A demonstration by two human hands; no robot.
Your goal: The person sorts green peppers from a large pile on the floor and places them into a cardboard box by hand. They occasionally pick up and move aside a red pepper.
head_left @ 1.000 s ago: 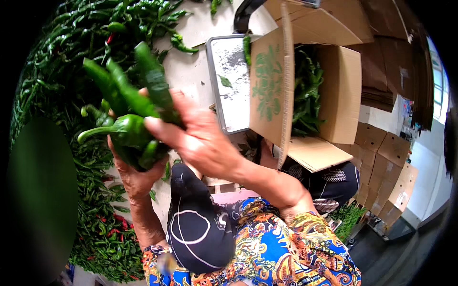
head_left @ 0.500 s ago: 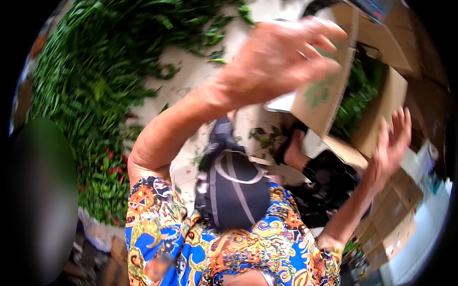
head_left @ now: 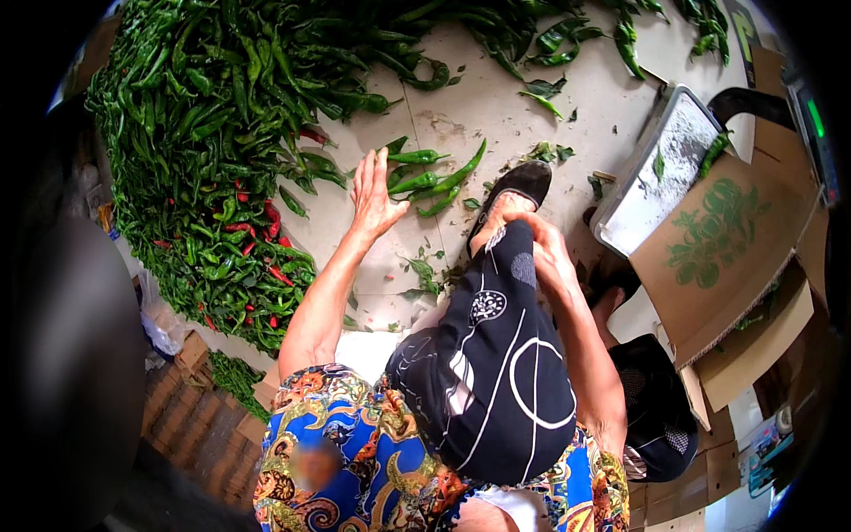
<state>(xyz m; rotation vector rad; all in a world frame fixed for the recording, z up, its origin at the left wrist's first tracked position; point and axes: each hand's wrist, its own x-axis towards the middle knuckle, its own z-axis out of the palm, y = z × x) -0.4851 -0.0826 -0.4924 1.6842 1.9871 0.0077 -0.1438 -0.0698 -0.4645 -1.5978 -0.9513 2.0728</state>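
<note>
My left hand [head_left: 377, 199] is open beside a small bunch of long green chili peppers [head_left: 430, 182] on the pale tiled floor. Its fingers are stretched out, and the peppers' near ends lie by its fingertips and thumb. My right hand [head_left: 545, 239] rests at the lower leg and ankle, beside the dark patterned trouser leg [head_left: 496, 355]; most of its fingers are hidden there. To the left spreads a big heap of green chili peppers [head_left: 195, 133], with some red chili peppers [head_left: 270, 217] mixed in.
A white tray [head_left: 620, 204] with grey specks and a pepper on its edge stands at the right. Next to it is an open cardboard box [head_left: 660, 266] with a green print. A scale with a lit display [head_left: 815, 115] is at the far right. Loose leaves [head_left: 425, 270] litter the floor.
Both hands were raised, the left in front of the box and the right beside it. The left has come down to the peppers, the right to my leg. The view has shifted.
</note>
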